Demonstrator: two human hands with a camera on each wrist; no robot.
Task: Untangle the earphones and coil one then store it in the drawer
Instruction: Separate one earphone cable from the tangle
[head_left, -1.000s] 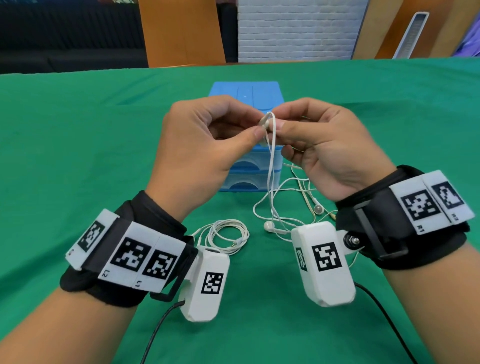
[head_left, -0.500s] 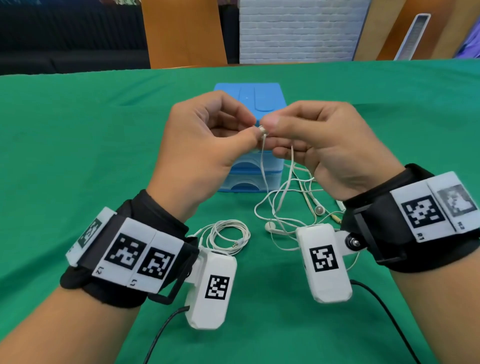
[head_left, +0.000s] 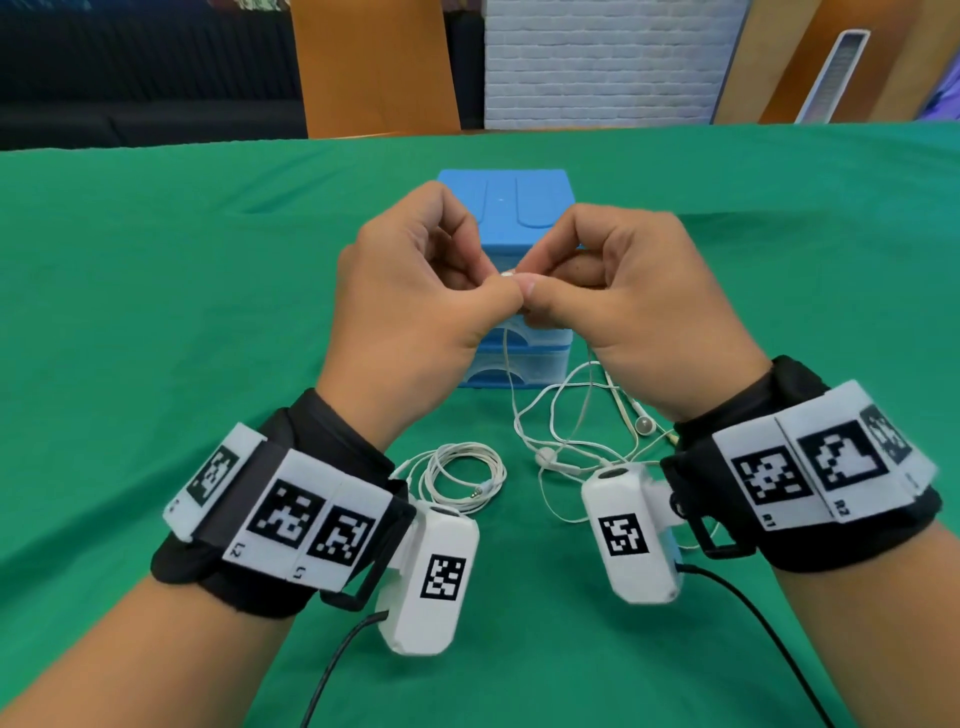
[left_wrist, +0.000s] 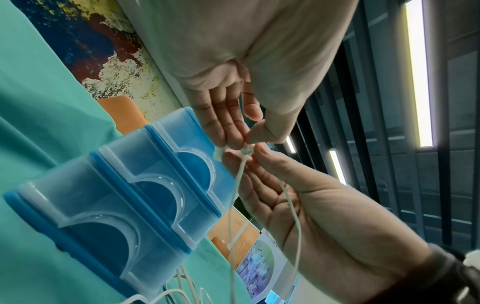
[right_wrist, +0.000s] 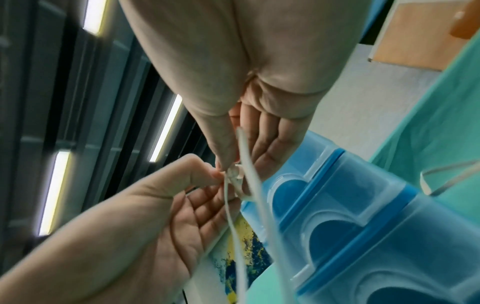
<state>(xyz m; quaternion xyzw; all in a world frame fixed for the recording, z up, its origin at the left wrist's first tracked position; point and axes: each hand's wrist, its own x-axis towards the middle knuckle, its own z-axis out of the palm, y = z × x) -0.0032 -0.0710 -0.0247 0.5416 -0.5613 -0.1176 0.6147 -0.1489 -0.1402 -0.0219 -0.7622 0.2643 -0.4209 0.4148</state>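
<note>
My left hand (head_left: 500, 290) and right hand (head_left: 537, 285) meet fingertip to fingertip above the table, both pinching a small white earbud end (left_wrist: 245, 151) of the loose earphones. Its cable (head_left: 508, 364) hangs down to a tangled heap (head_left: 571, 441) on the green cloth, in front of the blue drawer unit (head_left: 506, 202). A second earphone, coiled (head_left: 462, 475), lies near my left wrist. In the right wrist view, the earbud (right_wrist: 235, 174) sits between both thumbs, and a cable strand (right_wrist: 250, 164) runs past it. The drawers (left_wrist: 130, 205) look shut.
The green-covered table (head_left: 156, 312) stretches wide on both sides. Black leads (head_left: 332, 670) trail from the wrist cameras toward the near edge. Beyond the far edge are orange panels (head_left: 374, 67) and a white brick wall (head_left: 597, 62).
The cable loop that stood up above my fingertips one second ago is gone. The fingertips of both hands have closed together on the earbud end, slightly lower than before.
</note>
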